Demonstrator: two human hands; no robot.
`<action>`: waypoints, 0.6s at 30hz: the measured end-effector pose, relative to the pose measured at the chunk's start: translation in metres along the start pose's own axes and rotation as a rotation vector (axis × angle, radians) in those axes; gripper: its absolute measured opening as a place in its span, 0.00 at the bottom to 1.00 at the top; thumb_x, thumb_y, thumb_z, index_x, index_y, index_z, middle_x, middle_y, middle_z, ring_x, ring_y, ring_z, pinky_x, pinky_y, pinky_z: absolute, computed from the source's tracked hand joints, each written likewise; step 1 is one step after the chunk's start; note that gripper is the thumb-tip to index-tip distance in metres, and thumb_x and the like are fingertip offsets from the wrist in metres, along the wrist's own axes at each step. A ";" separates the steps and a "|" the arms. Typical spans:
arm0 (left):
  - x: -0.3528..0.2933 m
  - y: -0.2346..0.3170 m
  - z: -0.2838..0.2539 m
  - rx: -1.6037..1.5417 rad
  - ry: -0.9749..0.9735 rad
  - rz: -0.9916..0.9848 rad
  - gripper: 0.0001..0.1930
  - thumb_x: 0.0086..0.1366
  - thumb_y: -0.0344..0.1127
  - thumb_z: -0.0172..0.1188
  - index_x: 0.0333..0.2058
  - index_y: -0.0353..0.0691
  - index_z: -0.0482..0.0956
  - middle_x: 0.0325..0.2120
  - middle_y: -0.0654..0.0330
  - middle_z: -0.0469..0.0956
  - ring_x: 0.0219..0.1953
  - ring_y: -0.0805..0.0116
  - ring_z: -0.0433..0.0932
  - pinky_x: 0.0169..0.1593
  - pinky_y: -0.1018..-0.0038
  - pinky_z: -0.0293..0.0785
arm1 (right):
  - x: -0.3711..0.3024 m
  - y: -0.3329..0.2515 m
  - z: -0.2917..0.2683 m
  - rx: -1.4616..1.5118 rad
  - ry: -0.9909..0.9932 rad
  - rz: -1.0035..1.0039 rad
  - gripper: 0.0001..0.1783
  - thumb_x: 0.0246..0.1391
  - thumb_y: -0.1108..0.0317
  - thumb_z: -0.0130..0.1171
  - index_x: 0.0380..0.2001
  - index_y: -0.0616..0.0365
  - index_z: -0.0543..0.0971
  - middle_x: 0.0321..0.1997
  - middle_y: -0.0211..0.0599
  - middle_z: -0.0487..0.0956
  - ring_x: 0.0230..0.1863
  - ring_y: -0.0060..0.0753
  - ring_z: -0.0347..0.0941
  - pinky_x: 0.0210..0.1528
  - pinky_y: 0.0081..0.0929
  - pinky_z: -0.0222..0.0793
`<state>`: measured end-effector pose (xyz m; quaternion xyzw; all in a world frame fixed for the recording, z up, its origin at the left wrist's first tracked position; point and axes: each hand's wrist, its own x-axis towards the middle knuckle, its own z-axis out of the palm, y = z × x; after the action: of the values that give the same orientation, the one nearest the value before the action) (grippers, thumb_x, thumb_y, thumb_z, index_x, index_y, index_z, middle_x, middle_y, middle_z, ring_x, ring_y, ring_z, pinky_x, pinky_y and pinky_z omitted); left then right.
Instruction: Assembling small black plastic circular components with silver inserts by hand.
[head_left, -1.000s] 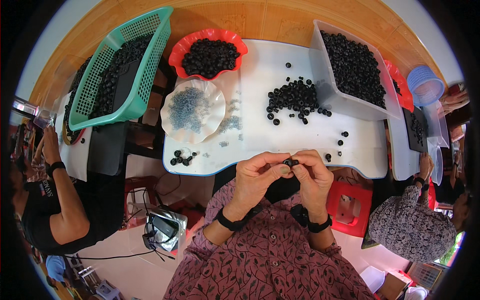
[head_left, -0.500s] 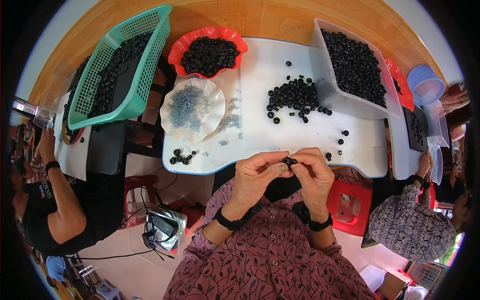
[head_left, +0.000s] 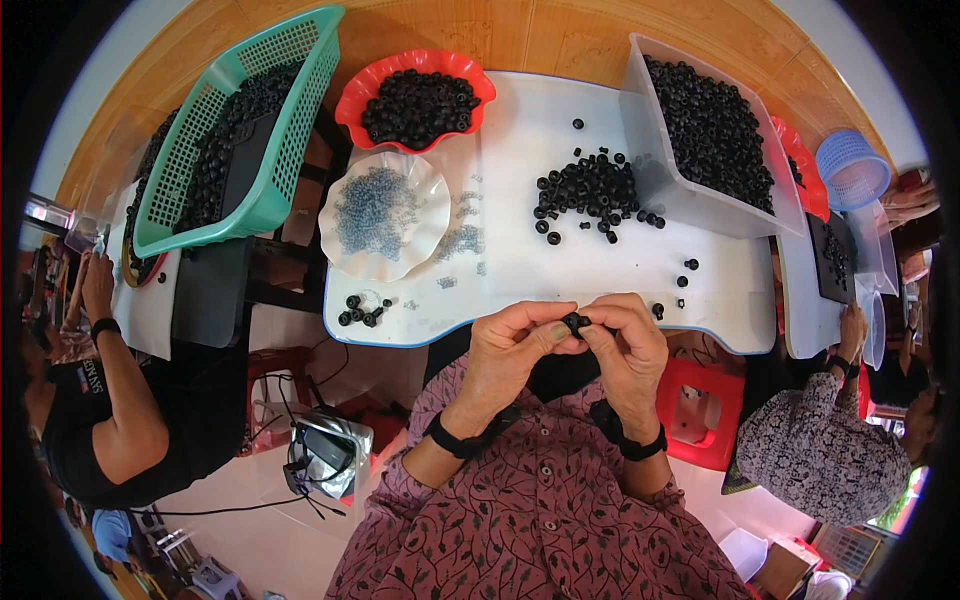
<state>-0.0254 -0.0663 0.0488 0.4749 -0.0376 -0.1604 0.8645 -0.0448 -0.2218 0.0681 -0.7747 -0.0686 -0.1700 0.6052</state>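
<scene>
Just over the table's near edge, my left hand [head_left: 512, 350] and my right hand [head_left: 628, 350] meet fingertip to fingertip. Between them they pinch a small round black part [head_left: 575, 323], partly covered by my thumbs and fingers. Beyond my hands, a loose pile of black parts [head_left: 588, 190] lies on the white table [head_left: 520, 270]. A few single black parts [head_left: 692, 264] are scattered to the right, near my right hand. Left of my hands, a small cluster of black parts [head_left: 360, 315] sits by the table edge.
A scalloped white plate [head_left: 435, 235] holds small grey springs, some spilled beside it. Behind stands a red bowl [head_left: 350, 105] of black parts. A clear bin [head_left: 665, 190] and a green basket [head_left: 265, 195] hold more. People work at both sides; a red stool [head_left: 700, 400] is at right.
Both hands stay together at nearly the same place. The black part between the fingertips looks slightly turned. The whole view has shifted a little.
</scene>
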 end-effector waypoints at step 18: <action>-0.003 0.004 -0.003 0.005 0.035 -0.041 0.12 0.66 0.23 0.58 0.47 0.28 0.78 0.38 0.53 0.82 0.36 0.72 0.82 0.44 0.78 0.81 | 0.008 -0.016 0.002 -0.296 -0.097 -0.166 0.09 0.47 0.82 0.63 0.34 0.64 0.79 0.34 0.40 0.77 0.32 0.35 0.77 0.33 0.26 0.75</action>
<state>-0.0268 -0.0610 0.0503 0.4806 -0.0131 -0.1694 0.8603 -0.0422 -0.2170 0.0849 -0.8544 -0.1355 -0.1902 0.4643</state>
